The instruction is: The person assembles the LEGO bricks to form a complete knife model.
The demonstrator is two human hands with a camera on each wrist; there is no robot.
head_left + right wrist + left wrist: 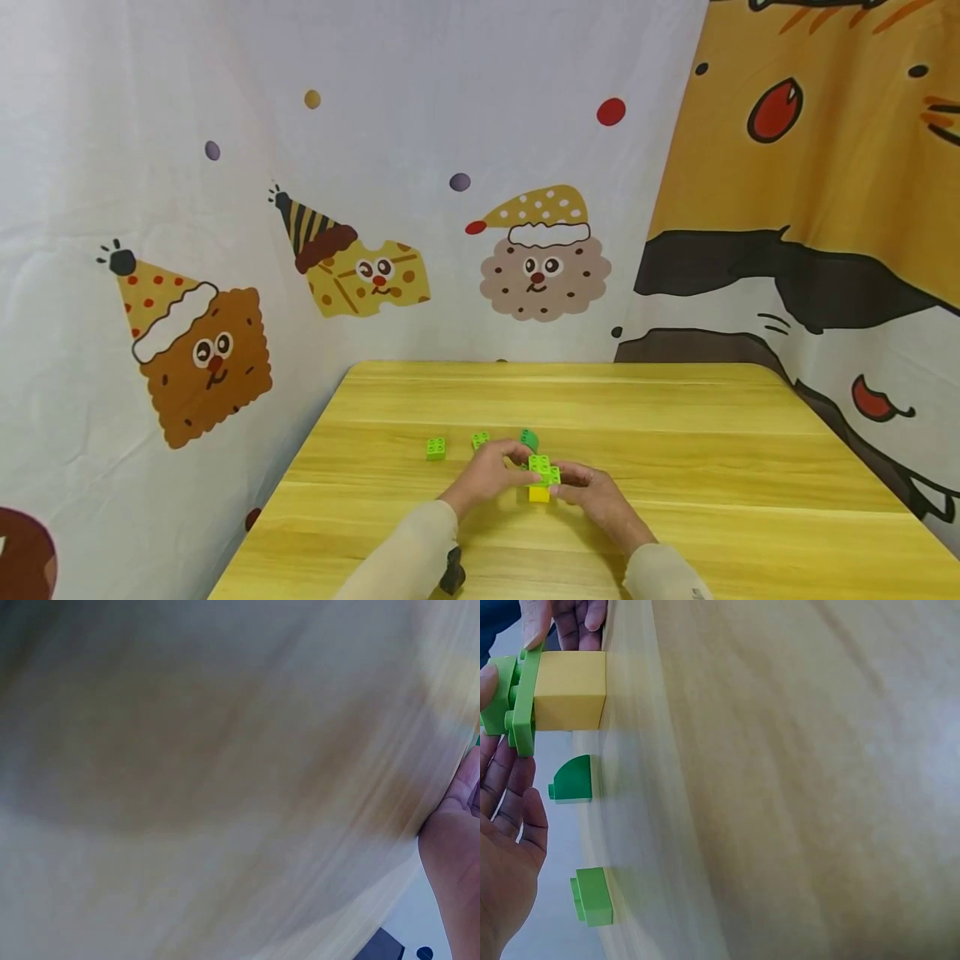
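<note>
A small stack of toy building bricks stands between both hands in the head view. At its base is a yellow brick (538, 494), with a wider light green piece (526, 701) over it and a light green brick (538, 462) on top. My left hand (491, 477) pinches the top brick, thumb on the near side and fingers behind. From the other side, my right hand (600, 498) holds the stack, its thumb at the edge of the wider piece in the left wrist view. Mostly bare tabletop fills the right wrist view.
Beyond the hands on the wooden table (675, 417) lie a dark green rounded brick (529, 438), a light green brick (480, 439) partly behind the left hand, and another light green brick (436, 449) further left. A cartoon-printed cloth (420, 125) hangs behind the table.
</note>
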